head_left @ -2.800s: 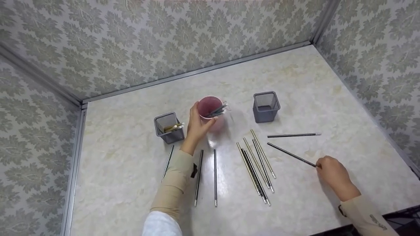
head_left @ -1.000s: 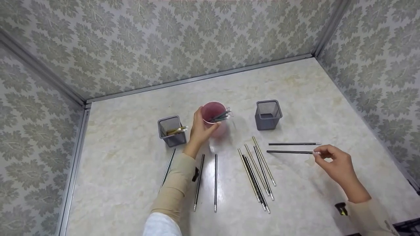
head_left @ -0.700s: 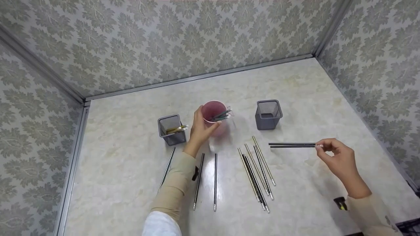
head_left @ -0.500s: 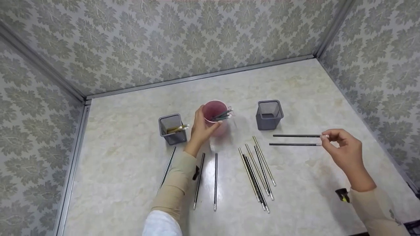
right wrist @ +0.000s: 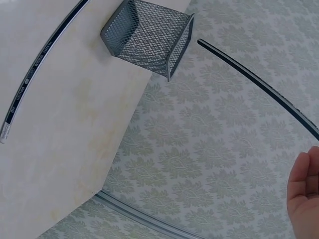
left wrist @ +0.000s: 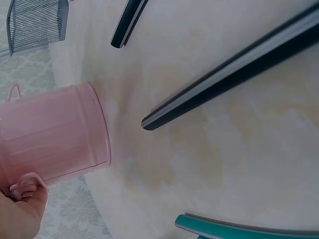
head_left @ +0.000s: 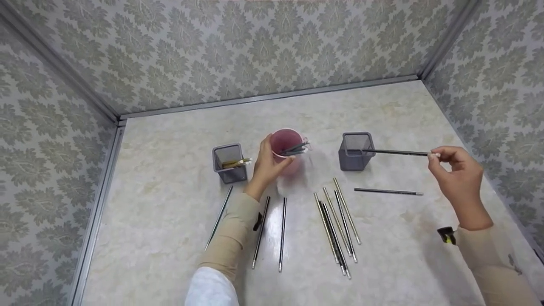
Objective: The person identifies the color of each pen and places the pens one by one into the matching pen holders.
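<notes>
My left hand [head_left: 268, 166] holds the pink bucket-shaped cup [head_left: 293, 166] by its side; in the left wrist view the thumb is at the small handle [left wrist: 30, 180]. Dark pencils [head_left: 296, 148] with white ends lean inside the cup. Between thumb and fingertips, my right hand [head_left: 461, 178] pinches the white end of a black pencil [head_left: 397, 152]. Its other end overlaps the rim of the right mesh holder [head_left: 355, 163] in the head view; the right wrist view shows the tip [right wrist: 202, 43] just off the holder's open mouth. Another black pencil [head_left: 389, 191] lies on the table below.
A left mesh holder [head_left: 233, 174] contains several gold pencils [head_left: 236, 163]. Gold and black pencils [head_left: 335, 229] lie in a group at the table's middle. Two black pencils [head_left: 282, 233] and a teal one [head_left: 219, 219] lie around the left forearm. Patterned walls [head_left: 263, 55] enclose the table.
My right hand has picked a black pencil off the table, turned it level and carried it up and away to the right mesh holder. The left hand stays on the pink cup.
</notes>
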`<state>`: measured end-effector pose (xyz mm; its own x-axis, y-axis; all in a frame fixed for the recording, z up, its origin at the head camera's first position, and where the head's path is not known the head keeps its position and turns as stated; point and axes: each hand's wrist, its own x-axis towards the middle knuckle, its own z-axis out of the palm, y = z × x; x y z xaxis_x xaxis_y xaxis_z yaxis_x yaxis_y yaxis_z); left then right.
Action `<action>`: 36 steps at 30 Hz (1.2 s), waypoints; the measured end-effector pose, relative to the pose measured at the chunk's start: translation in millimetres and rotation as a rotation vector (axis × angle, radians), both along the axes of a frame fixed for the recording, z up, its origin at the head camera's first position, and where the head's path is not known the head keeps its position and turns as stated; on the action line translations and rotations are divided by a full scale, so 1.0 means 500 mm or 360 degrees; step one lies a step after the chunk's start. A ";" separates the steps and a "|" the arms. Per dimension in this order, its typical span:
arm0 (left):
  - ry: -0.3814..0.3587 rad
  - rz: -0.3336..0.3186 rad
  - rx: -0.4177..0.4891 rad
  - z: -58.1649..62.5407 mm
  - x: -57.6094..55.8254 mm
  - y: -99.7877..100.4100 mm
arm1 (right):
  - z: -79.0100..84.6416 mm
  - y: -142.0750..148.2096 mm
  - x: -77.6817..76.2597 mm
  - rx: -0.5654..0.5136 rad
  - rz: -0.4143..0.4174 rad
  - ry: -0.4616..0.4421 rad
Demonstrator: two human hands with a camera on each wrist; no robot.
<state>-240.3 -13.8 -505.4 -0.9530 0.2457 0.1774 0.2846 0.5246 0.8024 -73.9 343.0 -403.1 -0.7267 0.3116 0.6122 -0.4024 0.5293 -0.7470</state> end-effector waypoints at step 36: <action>0.0020 0.0010 0.0009 -0.003 0.001 0.001 | -0.122 -0.043 -0.130 0.0330 -0.0097 -0.0209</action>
<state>-239.9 -13.1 -506.8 -0.9521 0.2389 0.1910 0.2917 0.5215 0.8018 -138.7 321.7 -464.0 -0.7877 0.2349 0.5695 -0.2719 0.6970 -0.6636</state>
